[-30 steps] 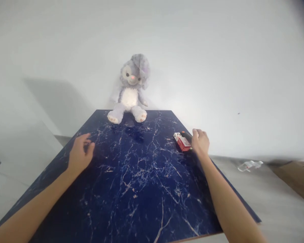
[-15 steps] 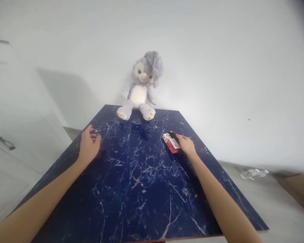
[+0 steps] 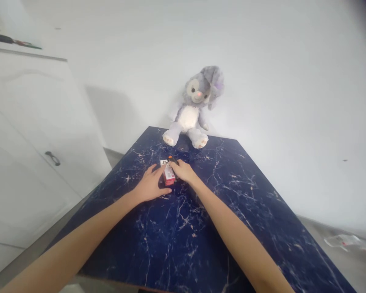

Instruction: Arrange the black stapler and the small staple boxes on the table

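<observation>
A small red and white box (image 3: 168, 174) lies on the dark blue marbled table (image 3: 183, 240), between my two hands. My left hand (image 3: 151, 185) is at its left side, thumb and fingers spread apart around it; whether the fingertips touch it I cannot tell. On the box's right, my right hand (image 3: 184, 171) is closed on a black object with an orange tip (image 3: 172, 159). Most of that object is covered by the fingers, so its kind is unclear. It lies right against or beside the box.
A grey and white plush toy (image 3: 189, 116) sits at the table's far edge against the white wall. To the left stands a white cabinet (image 3: 33, 134) with a dark handle (image 3: 52, 158). A clear plastic bottle (image 3: 349, 242) lies on the floor at the right.
My right hand has moved left across the table, with the box and black object now near the middle. My left hand has come in to the box. The view has turned left.
</observation>
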`<state>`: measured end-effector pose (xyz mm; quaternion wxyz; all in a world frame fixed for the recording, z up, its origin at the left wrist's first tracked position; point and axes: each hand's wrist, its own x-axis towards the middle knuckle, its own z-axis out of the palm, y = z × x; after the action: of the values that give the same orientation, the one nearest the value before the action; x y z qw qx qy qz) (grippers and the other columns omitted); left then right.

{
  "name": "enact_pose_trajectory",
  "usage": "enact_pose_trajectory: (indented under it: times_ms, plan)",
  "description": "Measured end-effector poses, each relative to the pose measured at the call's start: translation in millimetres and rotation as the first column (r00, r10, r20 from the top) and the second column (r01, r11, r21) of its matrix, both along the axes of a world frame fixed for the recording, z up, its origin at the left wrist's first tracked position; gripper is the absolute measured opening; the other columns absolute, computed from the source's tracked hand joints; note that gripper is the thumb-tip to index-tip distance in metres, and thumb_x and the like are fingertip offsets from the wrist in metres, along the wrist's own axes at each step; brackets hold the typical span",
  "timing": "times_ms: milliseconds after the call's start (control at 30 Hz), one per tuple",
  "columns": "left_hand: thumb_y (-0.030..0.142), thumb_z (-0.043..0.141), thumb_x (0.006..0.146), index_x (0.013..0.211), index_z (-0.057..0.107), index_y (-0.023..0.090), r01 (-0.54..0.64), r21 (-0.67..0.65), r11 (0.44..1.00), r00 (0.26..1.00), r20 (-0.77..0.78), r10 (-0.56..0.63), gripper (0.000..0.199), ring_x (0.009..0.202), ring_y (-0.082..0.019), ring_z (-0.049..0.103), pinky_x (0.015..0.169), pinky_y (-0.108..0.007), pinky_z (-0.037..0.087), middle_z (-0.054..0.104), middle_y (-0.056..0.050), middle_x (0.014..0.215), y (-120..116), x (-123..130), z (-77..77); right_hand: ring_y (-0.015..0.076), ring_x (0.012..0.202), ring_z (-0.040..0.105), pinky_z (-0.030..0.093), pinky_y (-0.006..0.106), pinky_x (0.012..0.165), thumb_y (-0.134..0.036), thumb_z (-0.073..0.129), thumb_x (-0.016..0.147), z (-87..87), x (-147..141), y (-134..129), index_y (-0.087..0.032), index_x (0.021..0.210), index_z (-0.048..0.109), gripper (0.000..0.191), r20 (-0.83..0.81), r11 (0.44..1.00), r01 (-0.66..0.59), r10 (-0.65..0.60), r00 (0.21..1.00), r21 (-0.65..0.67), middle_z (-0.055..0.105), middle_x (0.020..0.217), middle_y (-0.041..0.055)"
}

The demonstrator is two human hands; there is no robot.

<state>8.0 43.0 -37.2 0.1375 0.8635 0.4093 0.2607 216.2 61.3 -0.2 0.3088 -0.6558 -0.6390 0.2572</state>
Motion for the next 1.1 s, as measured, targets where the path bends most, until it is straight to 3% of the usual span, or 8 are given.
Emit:
enact_pose_trajectory:
  times_ms: [100, 167, 300, 500, 700, 900, 1100]
  plan:
    - [0.052, 0.079, 0.074, 0.157, 0.033, 0.022, -0.096, -0.029, 0.995, 0.994, 0.052, 0.097, 0.099, 0.146, -0.044, 0.033, 0.116, -0.06, 0.031, 0.054, -0.015, 0.149, 12.6, -10.2, 0.4, 0.0238, 0.075, 0.072, 0.055, 0.033, 0.07, -0.067, 0.052, 0.091, -2.7, -18.6, 6.0, -0.019, 0.088, 0.067, 0.05, -0.077, 0.998, -0.067, 0.068, 0.995, 0.014, 0.075, 0.085, 0.01]
    - [0.049, 0.078, 0.076, 0.155, 0.035, 0.022, -0.128, -0.034, 0.991, 0.989, 0.065, 0.13, 0.094, 0.141, -0.041, 0.041, 0.116, -0.059, 0.031, 0.058, -0.014, 0.144, 20.7, -17.7, 4.4, 0.0219, 0.07, 0.071, 0.056, 0.033, 0.068, -0.067, 0.04, 0.097, -7.1, -22.7, 6.3, -0.019, 0.092, 0.068, 0.056, -0.142, 0.996, -0.092, 0.094, 0.985, 0.021, 0.075, 0.085, 0.0085]
    - [0.043, 0.076, 0.079, 0.15, 0.041, 0.025, -0.103, -0.006, 0.995, 0.993, 0.055, 0.103, 0.082, 0.131, -0.036, 0.054, 0.116, -0.054, 0.032, 0.062, -0.01, 0.141, 26.7, -23.5, 12.2, 0.0217, 0.065, 0.071, 0.057, 0.035, 0.067, -0.059, 0.015, 0.104, -20.6, -21.3, 1.2, -0.018, 0.099, 0.068, 0.068, -0.257, 0.998, -0.026, 0.039, 0.966, 0.054, 0.074, 0.084, 0.0085]
    - [0.047, 0.077, 0.077, 0.154, 0.036, 0.024, -0.164, -0.045, 0.985, 0.986, 0.015, 0.165, 0.09, 0.134, -0.039, 0.049, 0.112, -0.055, 0.038, 0.064, -0.01, 0.137, 26.1, -23.4, 7.9, 0.0232, 0.079, 0.073, 0.053, 0.033, 0.078, -0.055, 0.028, 0.105, -26.3, -20.0, -9.9, -0.024, 0.092, 0.066, 0.051, -0.121, 0.972, -0.005, 0.034, 0.992, 0.235, 0.073, 0.081, 0.005]
    - [0.05, 0.078, 0.075, 0.153, 0.038, 0.024, -0.194, -0.063, 0.979, 0.98, 0.032, 0.197, 0.091, 0.135, -0.041, 0.048, 0.11, -0.057, 0.04, 0.062, -0.012, 0.139, 27.0, -25.6, 5.5, 0.023, 0.09, 0.073, 0.051, 0.033, 0.086, -0.048, 0.043, 0.103, -20.4, -15.1, -16.8, -0.025, 0.108, 0.065, 0.032, -0.078, 0.962, -0.099, 0.123, 0.989, 0.254, 0.075, 0.094, 0.0042]
    - [0.047, 0.072, 0.081, 0.153, 0.039, 0.022, -0.068, -0.011, 0.998, 0.998, -0.016, 0.067, 0.083, 0.134, -0.036, 0.051, 0.117, -0.055, 0.032, 0.056, -0.011, 0.147, 24.7, -24.4, 15.8, 0.0231, 0.101, 0.071, 0.05, 0.033, 0.091, -0.044, 0.049, 0.101, -20.8, -15.2, -18.4, -0.025, 0.111, 0.065, 0.026, -0.063, 0.947, -0.082, 0.106, 0.992, 0.311, 0.075, 0.112, 0.0052]
    - [0.049, 0.076, 0.078, 0.139, 0.056, 0.024, -0.12, 0.017, 0.993, 0.989, 0.085, 0.118, 0.07, 0.131, -0.036, 0.052, 0.113, -0.055, 0.038, 0.06, -0.011, 0.141, 21.3, -26.9, 20.7, 0.0217, 0.097, 0.071, 0.05, 0.031, 0.088, -0.042, 0.049, 0.101, -18.8, -13.5, -20.0, -0.024, 0.108, 0.066, 0.026, -0.101, 0.939, -0.086, 0.126, 0.987, 0.333, 0.076, 0.108, 0.0047]
